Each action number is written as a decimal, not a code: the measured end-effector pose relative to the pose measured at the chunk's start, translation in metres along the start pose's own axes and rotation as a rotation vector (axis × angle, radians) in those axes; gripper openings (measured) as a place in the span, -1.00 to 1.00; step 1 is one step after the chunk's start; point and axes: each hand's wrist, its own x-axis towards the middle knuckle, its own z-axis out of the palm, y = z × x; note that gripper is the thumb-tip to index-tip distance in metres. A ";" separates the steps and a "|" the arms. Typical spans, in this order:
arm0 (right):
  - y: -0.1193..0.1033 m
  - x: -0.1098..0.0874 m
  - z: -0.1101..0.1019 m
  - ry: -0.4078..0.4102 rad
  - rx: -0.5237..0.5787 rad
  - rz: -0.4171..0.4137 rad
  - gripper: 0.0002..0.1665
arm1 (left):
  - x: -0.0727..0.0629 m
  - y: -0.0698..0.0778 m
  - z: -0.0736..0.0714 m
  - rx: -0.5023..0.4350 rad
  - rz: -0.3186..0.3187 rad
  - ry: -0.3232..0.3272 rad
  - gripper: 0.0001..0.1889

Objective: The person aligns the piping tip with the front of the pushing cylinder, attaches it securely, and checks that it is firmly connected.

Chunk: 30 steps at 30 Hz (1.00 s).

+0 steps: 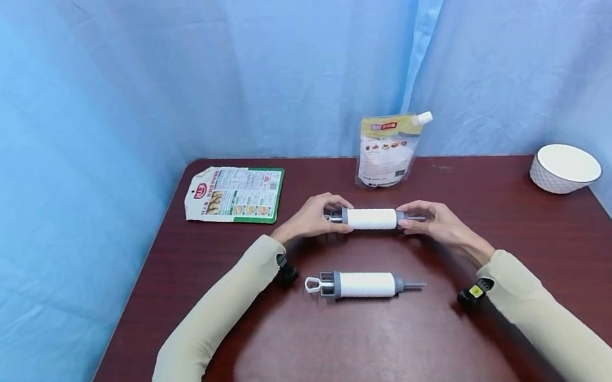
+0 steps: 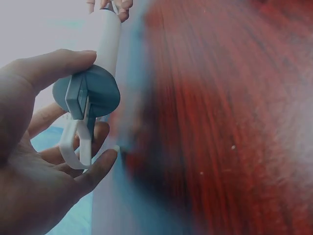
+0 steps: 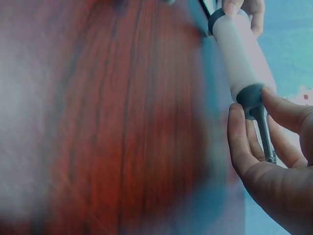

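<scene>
- Left hand grips the plunger end of a white syringe-style dispenser; fingers curled round the grey collar, thumb on top. Left wrist view shows the white ring handle lying between the fingers and the palm.
- Right hand holds the other end: fingers and thumb pinch round the grey nozzle cap, and the thin nozzle tip runs along the palm.
- Held dispenser is horizontal, mid-table, just above the tabletop or on it; cannot tell which. Plunger end toward the person's left, nozzle toward their right.
- Second identical dispenser lies flat on the table just nearer the person, same orientation, not touched by either hand.
- Dark red wooden table; blue curtain behind and on both sides.
- Stand-up spout pouch upright at the far edge, just behind the held dispenser.
- Flat printed food packet lies far left.
- White bowl far right, well apart from the hands.
- Both wrist views are blurred over the table surface.
</scene>
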 end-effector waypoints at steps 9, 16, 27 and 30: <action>0.001 0.013 -0.007 -0.001 -0.108 -0.081 -0.48 | 0.007 0.000 -0.001 0.007 -0.046 -0.016 -0.52; -0.001 0.016 -0.009 -0.004 -0.245 -0.115 -0.50 | 0.009 -0.002 -0.001 0.015 -0.070 -0.025 -0.51; -0.001 0.016 -0.010 -0.001 -0.275 -0.129 -0.49 | 0.014 -0.002 -0.003 0.033 -0.089 -0.044 -0.48; -0.002 0.015 -0.011 0.012 -0.310 -0.138 -0.50 | 0.015 -0.002 -0.003 0.041 -0.095 -0.047 -0.49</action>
